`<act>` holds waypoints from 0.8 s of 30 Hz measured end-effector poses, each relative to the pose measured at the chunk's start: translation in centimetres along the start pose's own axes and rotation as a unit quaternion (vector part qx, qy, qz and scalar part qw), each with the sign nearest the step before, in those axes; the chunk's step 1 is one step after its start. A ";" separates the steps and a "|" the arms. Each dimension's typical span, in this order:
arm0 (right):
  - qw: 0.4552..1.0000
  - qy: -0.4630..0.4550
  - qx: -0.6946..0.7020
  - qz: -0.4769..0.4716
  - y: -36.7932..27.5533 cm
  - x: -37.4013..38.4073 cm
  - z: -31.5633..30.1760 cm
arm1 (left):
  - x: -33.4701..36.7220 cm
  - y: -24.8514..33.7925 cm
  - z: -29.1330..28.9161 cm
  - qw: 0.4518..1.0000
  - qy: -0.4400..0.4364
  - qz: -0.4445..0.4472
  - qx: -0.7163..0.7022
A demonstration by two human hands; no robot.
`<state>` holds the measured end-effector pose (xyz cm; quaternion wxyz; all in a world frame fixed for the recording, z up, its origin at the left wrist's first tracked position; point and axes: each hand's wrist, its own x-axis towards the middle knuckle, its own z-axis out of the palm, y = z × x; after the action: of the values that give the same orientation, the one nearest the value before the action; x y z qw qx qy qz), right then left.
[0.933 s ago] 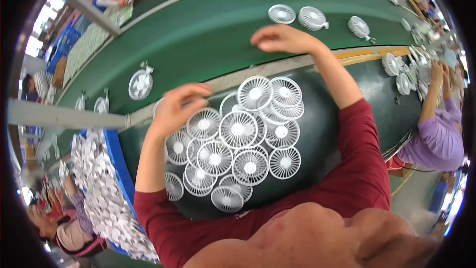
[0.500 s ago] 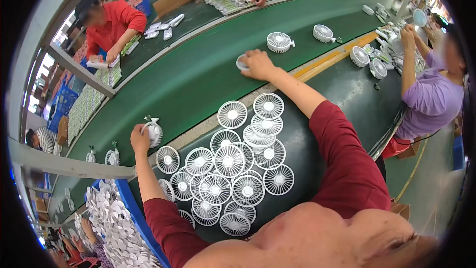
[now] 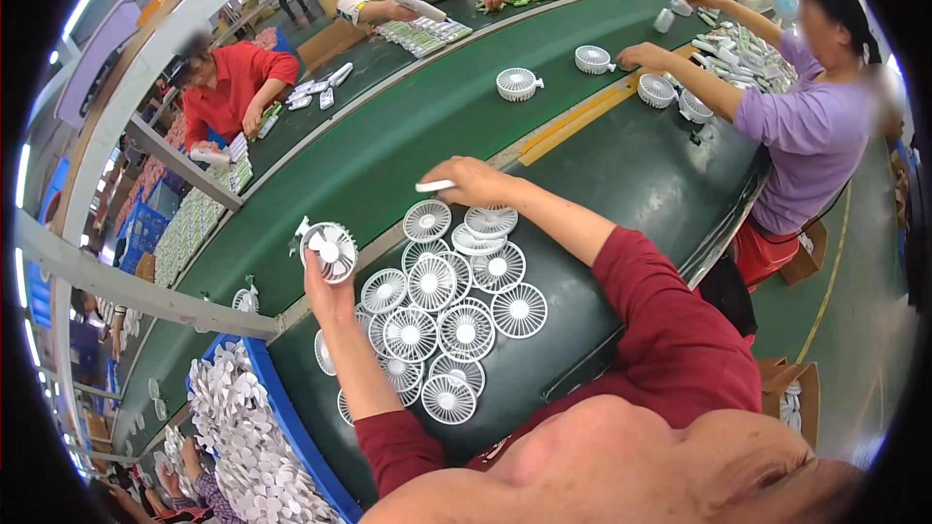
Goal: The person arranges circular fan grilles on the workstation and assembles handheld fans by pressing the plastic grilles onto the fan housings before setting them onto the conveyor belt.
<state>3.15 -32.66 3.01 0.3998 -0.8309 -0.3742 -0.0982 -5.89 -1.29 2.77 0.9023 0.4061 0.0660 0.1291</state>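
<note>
My left hand (image 3: 331, 297) is closed around a small white fan head (image 3: 330, 254), raised at the near edge of the green belt. Its open face shows white blades inside the round housing. To the right, my right hand (image 3: 474, 183) pinches a thin white round fan part (image 3: 435, 186), seen edge-on, above the far edge of the grille pile. White round fan grilles (image 3: 409, 333) lie overlapping on the dark table (image 3: 573, 354) between my forearms. The fingertips under the right hand are partly hidden.
White fan heads (image 3: 517, 84) sit on the green conveyor belt (image 3: 388, 160). A blue bin (image 3: 277, 408) of white blades stands at left, beside a grey metal post (image 3: 146, 303). One co-worker in purple (image 3: 811, 131) reaches over the belt at right; others work across it.
My left hand has lifted the fan head off the belt, its bladed face now showing. My right hand has come back from the belt toward the grilles with the white part. The view has shifted slightly.
</note>
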 end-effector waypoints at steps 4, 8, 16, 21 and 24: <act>1.000 0.000 -0.009 0.027 0.8 -0.5 3.1 | -4.5 -0.4 4.1 0.963 0.028 -0.046 -0.263; 0.996 -0.089 -0.013 -0.013 -2.0 -1.5 3.3 | -6.6 0.0 4.7 0.940 -0.026 -0.089 -0.327; 0.919 0.001 0.378 0.113 -8.0 -0.7 1.1 | -5.5 -1.9 3.3 0.967 -0.093 -0.090 -0.219; 0.933 0.052 0.348 0.073 -11.8 -1.6 2.7 | -7.0 -3.3 6.4 0.975 -0.095 -0.139 -0.147; 0.985 0.129 0.106 -0.051 -11.2 -1.7 3.8 | -7.6 -3.4 7.3 0.974 -0.089 -0.152 -0.143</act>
<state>-6.41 -26.33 6.28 0.5246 -0.7443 -0.3697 -0.1848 -10.89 -10.86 5.15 0.9622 0.2683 0.0275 -0.0379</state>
